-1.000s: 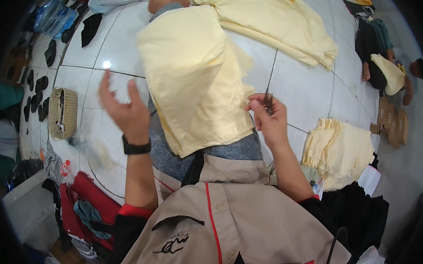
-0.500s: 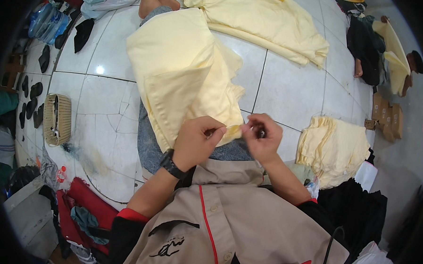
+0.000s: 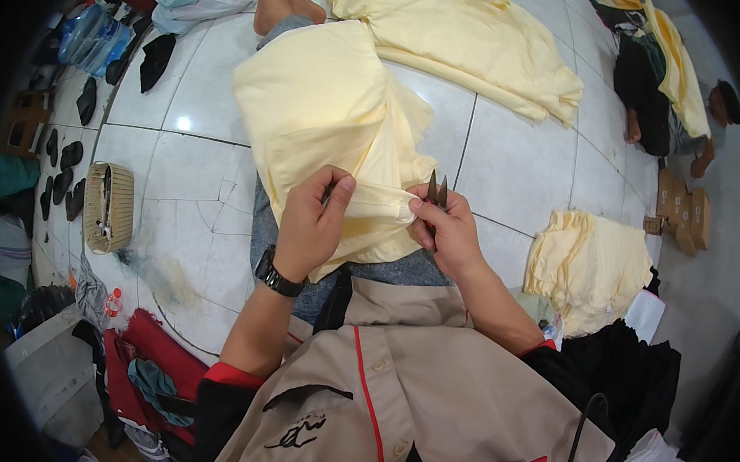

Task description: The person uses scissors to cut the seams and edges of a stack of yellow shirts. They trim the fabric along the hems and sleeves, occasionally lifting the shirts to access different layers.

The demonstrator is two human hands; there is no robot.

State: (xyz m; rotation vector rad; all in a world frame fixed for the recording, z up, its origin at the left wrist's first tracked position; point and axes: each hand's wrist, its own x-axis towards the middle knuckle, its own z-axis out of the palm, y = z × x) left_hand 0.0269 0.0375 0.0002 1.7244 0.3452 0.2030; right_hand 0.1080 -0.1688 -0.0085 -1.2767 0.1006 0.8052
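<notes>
A pale yellow garment (image 3: 314,93) is spread over my outstretched legs in grey trousers. My left hand (image 3: 315,213) pinches a folded strip of its cloth between thumb and fingers. At the other end of that strip, my right hand (image 3: 446,228) grips the hem between thumb and finger. The same hand also holds small dark thread snips (image 3: 437,190), their two pointed blades sticking up past the fingers and apart from each other. The handles of the snips are mostly hidden in my palm.
Another yellow garment (image 3: 469,41) lies on the tiled floor ahead. A folded yellow stack (image 3: 588,263) sits at my right, beside black cloth (image 3: 620,369). At left stand a woven basket (image 3: 109,208) and several dark sandals (image 3: 71,155). Another person (image 3: 645,95) sits at far right with yellow cloth.
Both hands have moved up and the left has drawn away from the right, stretching the cloth strip between them. The snips' blades now show above my right hand.
</notes>
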